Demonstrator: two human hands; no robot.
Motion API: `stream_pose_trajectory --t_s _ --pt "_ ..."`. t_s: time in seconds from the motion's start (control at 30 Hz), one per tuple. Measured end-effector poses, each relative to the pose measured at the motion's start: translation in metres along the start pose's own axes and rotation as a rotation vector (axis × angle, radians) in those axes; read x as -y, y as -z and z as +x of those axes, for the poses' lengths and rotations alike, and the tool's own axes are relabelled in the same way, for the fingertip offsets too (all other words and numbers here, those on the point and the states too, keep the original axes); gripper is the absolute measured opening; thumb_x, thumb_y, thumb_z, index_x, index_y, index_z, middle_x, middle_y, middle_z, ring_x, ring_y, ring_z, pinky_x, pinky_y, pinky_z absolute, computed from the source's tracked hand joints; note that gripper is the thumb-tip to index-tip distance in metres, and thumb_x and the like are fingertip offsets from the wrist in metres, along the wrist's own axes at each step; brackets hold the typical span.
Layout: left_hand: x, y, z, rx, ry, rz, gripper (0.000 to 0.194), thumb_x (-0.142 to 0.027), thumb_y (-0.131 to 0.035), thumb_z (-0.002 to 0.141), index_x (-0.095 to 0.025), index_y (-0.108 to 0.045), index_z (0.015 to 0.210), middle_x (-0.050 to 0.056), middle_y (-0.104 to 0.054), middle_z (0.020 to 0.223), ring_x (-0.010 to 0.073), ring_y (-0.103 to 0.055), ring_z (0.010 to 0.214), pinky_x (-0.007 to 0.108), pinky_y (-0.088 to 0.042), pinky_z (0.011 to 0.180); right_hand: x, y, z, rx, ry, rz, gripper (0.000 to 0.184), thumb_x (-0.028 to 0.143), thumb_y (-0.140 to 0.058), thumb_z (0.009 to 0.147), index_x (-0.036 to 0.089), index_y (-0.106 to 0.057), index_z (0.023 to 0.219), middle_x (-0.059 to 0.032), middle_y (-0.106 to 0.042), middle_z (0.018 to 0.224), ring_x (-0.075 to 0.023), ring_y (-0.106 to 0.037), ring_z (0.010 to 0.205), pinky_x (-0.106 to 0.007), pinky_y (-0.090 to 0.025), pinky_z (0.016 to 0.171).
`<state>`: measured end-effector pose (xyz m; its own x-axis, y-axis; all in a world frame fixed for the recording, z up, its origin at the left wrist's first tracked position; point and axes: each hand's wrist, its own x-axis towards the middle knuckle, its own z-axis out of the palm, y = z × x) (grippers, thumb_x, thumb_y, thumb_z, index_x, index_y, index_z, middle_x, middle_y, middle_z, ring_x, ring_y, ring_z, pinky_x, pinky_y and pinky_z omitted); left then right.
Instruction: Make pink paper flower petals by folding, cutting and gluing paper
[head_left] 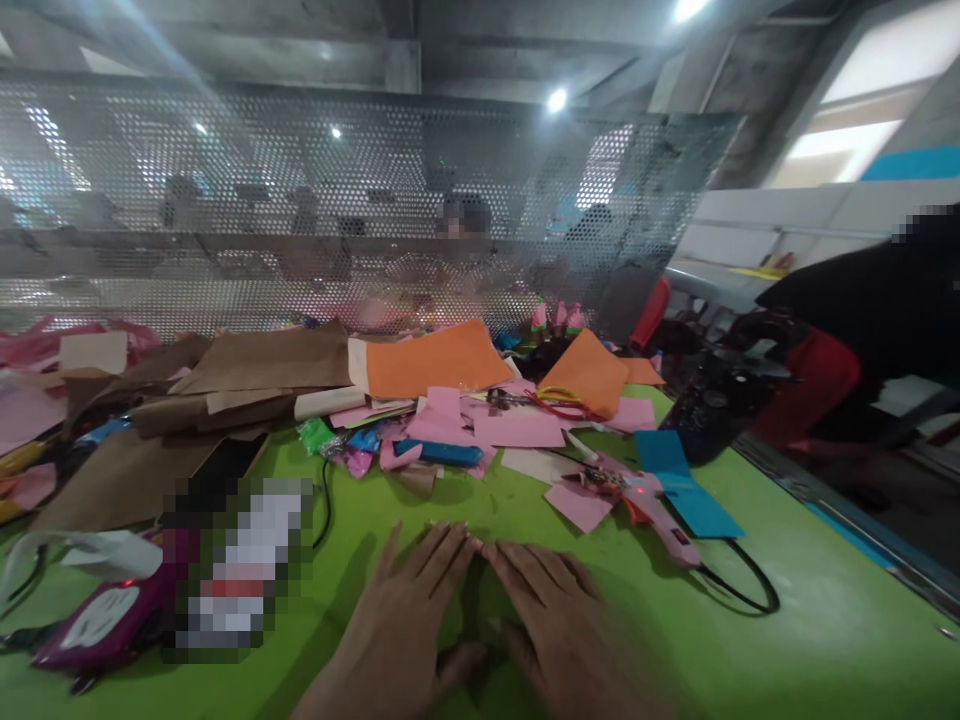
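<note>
Left hand (409,610) and right hand (559,610) together over green table (825,630), fingers outstretched; can't tell grip, or progress done or remaining tbh.

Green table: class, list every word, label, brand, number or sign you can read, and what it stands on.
No text is readable.
White label on the purple box: marks too blurred.
Pink glue gun: any marking too small.
Pale object beside the box: pixelated, unreadable.
</note>
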<state>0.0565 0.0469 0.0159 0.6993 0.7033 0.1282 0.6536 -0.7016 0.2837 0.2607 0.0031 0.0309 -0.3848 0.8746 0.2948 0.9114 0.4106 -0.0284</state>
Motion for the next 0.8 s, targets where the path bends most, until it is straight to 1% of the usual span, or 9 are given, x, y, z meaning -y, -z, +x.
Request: stream_pose_trajectory --t_s 0.17,0.23,0.3,0.43,0.53,0.6,0.67,0.73,0.8 --pt "0.001 0.007 0.021 -0.011 0.016 -0.005 0.067 -0.06 -0.034 0.092 -0.024 -0.029 0.147 0.006 -0.034 0.153 0.0288 -0.031 0.14 0.062 -0.009 0.115 -0.01 0.006 0.01 0.055 -0.075 0.061 0.039 0.026 -0.051 0.093 0.02 -0.056 0.13 -0.0088 -0.063 0.129 -0.0287 -0.057 0.114 -0.047 -0.046 0.094" --pt "0.002 0.012 0.029 -0.013 0.003 -0.022 0.064 -0.057 -0.037 0.092 -0.022 -0.032 0.146 0.008 -0.038 0.151 0.0283 -0.035 0.138 0.06 -0.013 0.115 -0.017 0.007 0.01 0.041 -0.103 0.093 0.038 0.029 -0.049 0.094 0.021 -0.055 0.131 -0.0091 -0.063 0.129 -0.0287 -0.057 0.114 -0.047 -0.047 0.093" --pt "0.004 0.016 0.032 -0.022 0.012 -0.016 0.059 -0.048 -0.043 0.093 -0.023 -0.034 0.145 0.007 -0.04 0.15 0.028 -0.037 0.137 0.059 -0.016 0.115 -0.023 0.007 0.009 0.001 -0.139 0.129 0.035 0.03 -0.048 0.095 0.021 -0.056 0.128 -0.0098 -0.064 0.125 -0.0286 -0.058 0.112 -0.047 -0.047 0.093" --pt "0.006 0.02 0.028 -0.057 0.061 -0.015 0.06 -0.029 -0.052 0.091 -0.024 -0.031 0.146 0.005 -0.04 0.151 0.0263 -0.038 0.137 0.055 -0.022 0.114 -0.026 0.006 0.007 -0.051 -0.176 0.199 0.023 0.03 -0.051 0.094 0.021 -0.063 0.111 -0.01 -0.068 0.109 -0.0278 -0.06 0.102 -0.045 -0.048 0.087" --pt "0.007 0.019 0.027 -0.095 0.092 -0.066 0.066 -0.023 -0.055 0.087 -0.024 -0.028 0.147 0.006 -0.049 0.145 0.0255 -0.043 0.132 0.052 -0.025 0.112 -0.023 0.007 0.008 -0.037 -0.205 0.227 0.013 0.029 -0.055 0.091 0.022 -0.064 0.098 -0.0076 -0.067 0.098 -0.0262 -0.061 0.093 -0.041 -0.049 0.08" --pt "0.008 0.018 0.028 -0.121 0.1 -0.1 0.065 -0.019 -0.056 0.086 -0.025 -0.032 0.146 0.006 -0.056 0.137 0.0248 -0.049 0.127 0.049 -0.03 0.109 -0.022 0.008 0.009 -0.027 -0.223 0.241 0.007 0.027 -0.06 0.089 0.022 -0.064 0.092 -0.0059 -0.066 0.093 -0.0252 -0.06 0.089 -0.039 -0.048 0.077" --pt "0.008 0.019 0.031 -0.144 0.098 -0.137 0.054 -0.015 -0.055 0.086 -0.027 -0.044 0.138 0.004 -0.062 0.129 0.0235 -0.054 0.12 0.044 -0.035 0.104 -0.021 0.009 0.01 -0.015 -0.227 0.256 0.004 0.024 -0.065 0.085 0.022 -0.063 0.087 -0.0044 -0.065 0.09 -0.0244 -0.059 0.086 -0.037 -0.047 0.075" --pt "0.007 0.021 0.033 -0.155 0.089 -0.181 0.036 -0.018 -0.053 0.089 -0.029 -0.058 0.123 0.001 -0.068 0.119 0.0219 -0.059 0.11 0.04 -0.04 0.096 -0.02 0.01 0.009 -0.006 -0.217 0.27 0.007 0.02 -0.068 0.082 0.022 -0.061 0.083 -0.0032 -0.065 0.087 -0.0239 -0.059 0.085 -0.036 -0.046 0.074" --pt "0.006 0.025 0.034 -0.166 0.097 -0.221 0.023 -0.022 -0.052 0.091 -0.03 -0.066 0.107 -0.002 -0.071 0.106 0.0206 -0.062 0.101 0.036 -0.042 0.089 -0.02 0.01 0.008 -0.008 -0.2 0.273 0.009 0.017 -0.067 0.082 0.022 -0.06 0.081 -0.0027 -0.064 0.086 -0.0237 -0.058 0.084 -0.035 -0.045 0.073"
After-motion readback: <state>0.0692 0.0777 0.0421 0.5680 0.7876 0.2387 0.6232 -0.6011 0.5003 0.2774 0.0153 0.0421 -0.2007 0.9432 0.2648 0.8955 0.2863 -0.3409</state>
